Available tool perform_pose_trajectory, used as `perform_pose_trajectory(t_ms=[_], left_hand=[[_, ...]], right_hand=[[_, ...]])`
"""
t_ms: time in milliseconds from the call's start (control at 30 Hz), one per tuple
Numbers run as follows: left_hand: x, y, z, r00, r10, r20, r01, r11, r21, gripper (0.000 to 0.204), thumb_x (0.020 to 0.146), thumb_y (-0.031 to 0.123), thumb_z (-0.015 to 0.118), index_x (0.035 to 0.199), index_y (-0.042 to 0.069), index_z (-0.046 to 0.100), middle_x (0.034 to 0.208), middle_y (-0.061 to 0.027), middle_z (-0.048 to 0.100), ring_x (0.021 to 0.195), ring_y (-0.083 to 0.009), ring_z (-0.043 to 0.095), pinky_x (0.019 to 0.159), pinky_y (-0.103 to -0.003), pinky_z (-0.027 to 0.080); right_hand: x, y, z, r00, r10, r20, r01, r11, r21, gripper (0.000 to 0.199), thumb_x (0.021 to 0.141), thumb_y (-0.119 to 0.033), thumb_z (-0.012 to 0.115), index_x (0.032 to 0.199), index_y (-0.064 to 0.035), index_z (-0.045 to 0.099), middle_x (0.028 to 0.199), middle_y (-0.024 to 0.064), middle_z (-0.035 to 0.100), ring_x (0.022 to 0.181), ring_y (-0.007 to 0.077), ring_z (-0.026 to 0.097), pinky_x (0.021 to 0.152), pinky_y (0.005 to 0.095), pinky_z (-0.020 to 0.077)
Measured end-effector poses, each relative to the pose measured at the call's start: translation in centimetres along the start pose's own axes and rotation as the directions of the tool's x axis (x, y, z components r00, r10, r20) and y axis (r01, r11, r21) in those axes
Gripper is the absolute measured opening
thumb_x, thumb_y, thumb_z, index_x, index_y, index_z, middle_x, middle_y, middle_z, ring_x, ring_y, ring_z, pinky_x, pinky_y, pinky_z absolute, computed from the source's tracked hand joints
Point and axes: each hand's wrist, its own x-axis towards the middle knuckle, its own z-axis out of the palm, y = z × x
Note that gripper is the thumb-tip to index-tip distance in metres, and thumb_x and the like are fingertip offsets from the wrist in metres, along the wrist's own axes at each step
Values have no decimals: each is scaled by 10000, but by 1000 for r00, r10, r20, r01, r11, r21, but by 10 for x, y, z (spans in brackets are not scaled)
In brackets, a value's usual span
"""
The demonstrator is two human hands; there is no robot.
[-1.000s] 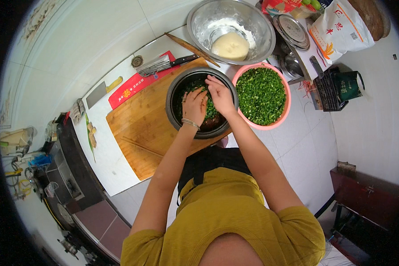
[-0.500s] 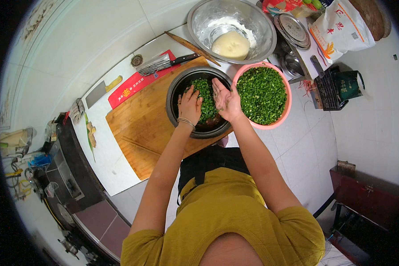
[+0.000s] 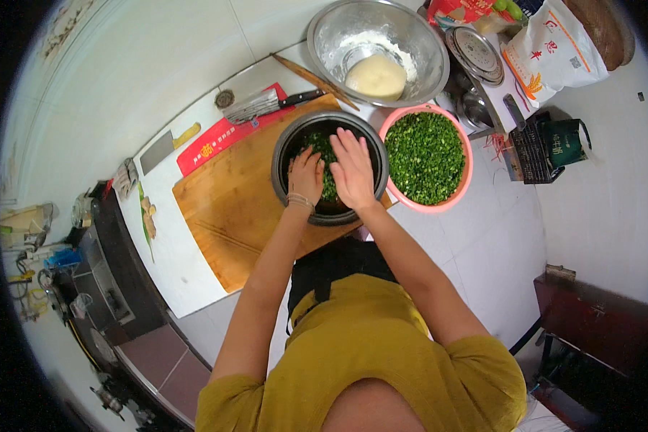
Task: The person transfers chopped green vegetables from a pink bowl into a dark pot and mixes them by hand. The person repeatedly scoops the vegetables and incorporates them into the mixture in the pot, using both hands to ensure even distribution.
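Both of my hands are inside a dark round pot (image 3: 281,147) that stands on the right end of a wooden cutting board (image 3: 212,209). My left hand (image 3: 307,176) reaches down at the pot's left side, fingers apart, their tips near chopped greens (image 3: 329,191). Flat and stretched out, my right hand (image 3: 353,171) is over the right part of the pot, its back up and its palm hidden. Neither hand shows anything held. Beside the pot on the right is a pink basin (image 3: 469,164) full of chopped green leaves (image 3: 425,157).
Behind stands a steel bowl (image 3: 327,43) with a dough ball (image 3: 376,77) and flour. A wooden stick (image 3: 302,74), a black-handled knife (image 3: 255,108), a red sleeve (image 3: 212,140) and a cleaver (image 3: 157,153) lie along the back. Ginger (image 3: 148,216) is at the left.
My right hand has turned from palm showing to back up and moved left, deeper over the pot. The left hand has shifted slightly down within it.
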Motion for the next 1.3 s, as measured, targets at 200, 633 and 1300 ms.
perform_pose_trajectory(t_ms=[200,633,1300], left_hand=[[-8,-7,6,1000,-31,3,31,1000,4,288,895,221,438,1109,68,558,1278,-119,446,1150,-331,423,1010,-441,288],[-7,-9,8,997,33,-70,-33,999,0,271,888,209,460,1068,46,578,1237,-153,478,1078,-355,466,961,-430,345],[28,39,3,710,-152,688,-102,944,313,683,764,605,498,1360,384,248,1463,-117,87,1316,-434,66,997,-654,110]], right_hand=[[-18,9,9,949,-16,314,91,970,-226,671,896,-448,331,1364,17,209,1444,211,90,1335,365,95,1062,495,63],[-36,31,-65,932,56,359,-157,953,258,412,910,-279,430,1163,38,502,1195,214,505,1117,320,488,953,366,367],[-3,73,-9,850,525,-37,-511,805,-301,305,884,-239,461,1114,-39,459,960,203,573,746,396,596,625,473,487]])
